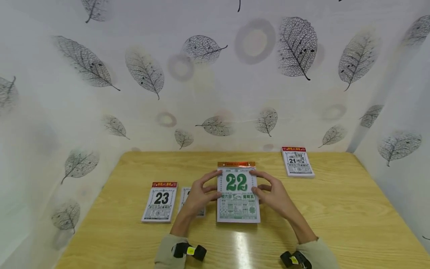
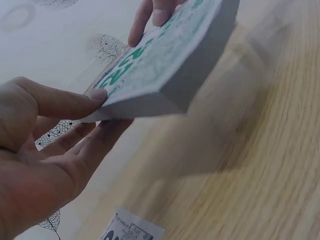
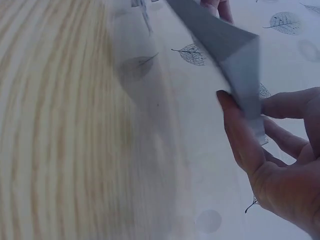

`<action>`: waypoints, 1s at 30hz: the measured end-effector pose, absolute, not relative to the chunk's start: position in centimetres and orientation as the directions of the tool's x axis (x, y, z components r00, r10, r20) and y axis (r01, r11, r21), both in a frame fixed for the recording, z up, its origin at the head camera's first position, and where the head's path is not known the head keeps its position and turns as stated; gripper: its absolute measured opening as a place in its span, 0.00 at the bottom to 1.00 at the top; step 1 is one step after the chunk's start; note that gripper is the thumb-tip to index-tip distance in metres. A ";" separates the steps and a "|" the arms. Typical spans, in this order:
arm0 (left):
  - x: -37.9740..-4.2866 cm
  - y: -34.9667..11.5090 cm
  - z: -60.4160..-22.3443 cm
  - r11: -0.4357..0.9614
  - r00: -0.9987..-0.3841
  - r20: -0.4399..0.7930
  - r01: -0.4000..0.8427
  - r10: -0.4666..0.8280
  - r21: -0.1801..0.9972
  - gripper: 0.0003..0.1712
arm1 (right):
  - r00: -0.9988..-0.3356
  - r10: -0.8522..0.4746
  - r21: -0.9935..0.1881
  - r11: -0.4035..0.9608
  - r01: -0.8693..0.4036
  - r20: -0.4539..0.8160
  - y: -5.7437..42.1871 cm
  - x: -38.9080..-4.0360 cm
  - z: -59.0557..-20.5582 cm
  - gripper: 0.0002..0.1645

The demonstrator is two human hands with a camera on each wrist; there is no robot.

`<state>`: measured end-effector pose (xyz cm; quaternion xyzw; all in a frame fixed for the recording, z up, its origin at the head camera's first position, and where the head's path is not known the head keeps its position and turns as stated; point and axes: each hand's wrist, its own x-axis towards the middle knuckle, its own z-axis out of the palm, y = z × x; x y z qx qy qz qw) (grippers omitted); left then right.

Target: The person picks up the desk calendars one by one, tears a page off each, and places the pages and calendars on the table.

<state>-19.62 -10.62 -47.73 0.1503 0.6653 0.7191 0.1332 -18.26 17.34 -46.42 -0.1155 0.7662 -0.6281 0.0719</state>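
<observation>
A thick tear-off calendar pad [image 1: 238, 205] with a large green 22 and a shiny red-and-gold top strip is in the middle of the head view. My left hand [image 1: 198, 196] grips its left edge and my right hand [image 1: 278, 194] its right edge. In the left wrist view, the left thumb [image 2: 75, 104] lies on the front of the pad while the fingers support it from beneath. The right wrist view shows the right-hand fingers [image 3: 240, 132] around the pad's side. Both wrist views show the pad raised off the table and tilted.
A smaller calendar [image 1: 159, 203] with a black 23 lies on the wooden table [image 1: 339, 216] at left. Beside it another one [image 1: 184, 195] is partly hidden by the left hand. A calendar [image 1: 298, 164] showing 21 lies at back right. Leaf-patterned cloth [image 1: 228, 86] surrounds the table.
</observation>
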 end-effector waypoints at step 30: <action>-20.6 -11.1 -42.1 -0.138 -0.885 0.210 0.167 0.416 0.976 0.46 | -0.943 -0.306 -0.975 0.135 -0.179 0.131 18.2 -18.9 -41.0 0.35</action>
